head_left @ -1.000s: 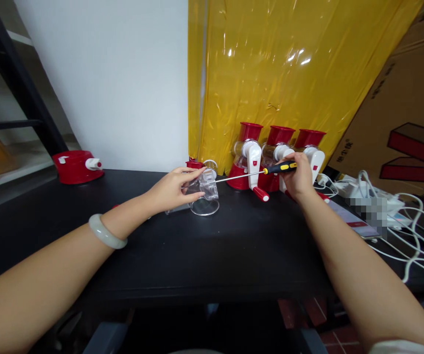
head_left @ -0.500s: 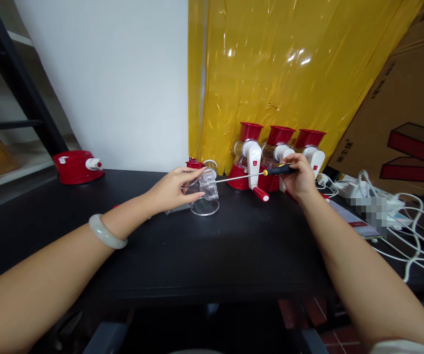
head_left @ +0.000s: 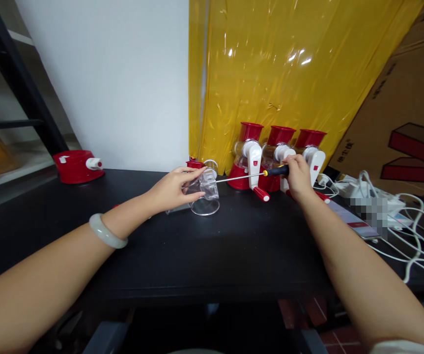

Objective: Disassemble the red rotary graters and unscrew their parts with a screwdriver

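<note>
My left hand [head_left: 177,189] grips a clear plastic housing [head_left: 209,185] on the dark table, thumb below and fingers above. A screwdriver [head_left: 276,171] with a black and yellow handle is held in my right hand [head_left: 299,177]. Its long metal shaft lies almost level, and the tip meets the right side of the clear housing. Whether a screw sits at the tip is too small to tell. Just behind the housing are a small red part [head_left: 194,164] and a metal grater drum [head_left: 211,167].
Three red and white rotary graters [head_left: 250,152] with crank handles stand at the back, close behind the screwdriver. A red base [head_left: 74,167] sits at the far left. On the right lie a phone [head_left: 359,223] and tangled white cables [head_left: 414,231].
My right hand has shifted slightly and turned around the screwdriver handle, its fingers now wrapped closer over the end. My left hand and the clear housing have stayed in place.
</note>
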A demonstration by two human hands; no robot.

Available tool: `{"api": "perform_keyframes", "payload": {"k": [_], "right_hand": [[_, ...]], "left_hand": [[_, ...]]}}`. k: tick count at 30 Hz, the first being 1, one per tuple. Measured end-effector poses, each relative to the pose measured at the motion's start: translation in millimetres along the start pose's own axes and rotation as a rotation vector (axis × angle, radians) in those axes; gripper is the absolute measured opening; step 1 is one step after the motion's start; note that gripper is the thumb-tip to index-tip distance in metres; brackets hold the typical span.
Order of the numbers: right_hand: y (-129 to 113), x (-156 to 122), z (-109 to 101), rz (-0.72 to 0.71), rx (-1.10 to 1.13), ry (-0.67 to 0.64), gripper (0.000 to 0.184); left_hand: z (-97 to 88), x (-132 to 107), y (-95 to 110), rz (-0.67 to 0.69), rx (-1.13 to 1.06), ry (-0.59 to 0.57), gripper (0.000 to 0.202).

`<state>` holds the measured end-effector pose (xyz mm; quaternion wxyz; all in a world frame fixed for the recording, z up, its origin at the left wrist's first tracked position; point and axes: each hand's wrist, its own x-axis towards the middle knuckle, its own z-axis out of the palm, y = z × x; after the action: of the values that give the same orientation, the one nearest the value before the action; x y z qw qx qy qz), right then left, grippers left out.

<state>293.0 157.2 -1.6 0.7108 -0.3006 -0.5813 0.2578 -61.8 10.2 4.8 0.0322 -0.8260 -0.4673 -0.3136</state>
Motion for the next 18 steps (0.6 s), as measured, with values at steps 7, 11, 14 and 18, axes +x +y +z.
{"api": "perform_keyframes", "payload": {"k": [7, 11, 14, 18], "right_hand": [[-13, -4, 2, 0.11, -0.135, 0.081, 0.015], [-14, -3, 6, 0.165, 0.046, 0.064, 0.013], [-14, -3, 7, 0.196, 0.239, 0.005, 0.019], [-17, -4, 5, 0.218, 0.376, -0.06, 0.015]], "left_hand": [[-0.3, 0, 1, 0.004, 0.008, -0.005, 0.068], [-0.9, 0, 1, -0.003, 0.009, -0.004, 0.068], [-0.8, 0, 1, -0.003, 0.01, -0.008, 0.068], [-0.6, 0, 2, 0.006, 0.001, 0.002, 0.067]]}}
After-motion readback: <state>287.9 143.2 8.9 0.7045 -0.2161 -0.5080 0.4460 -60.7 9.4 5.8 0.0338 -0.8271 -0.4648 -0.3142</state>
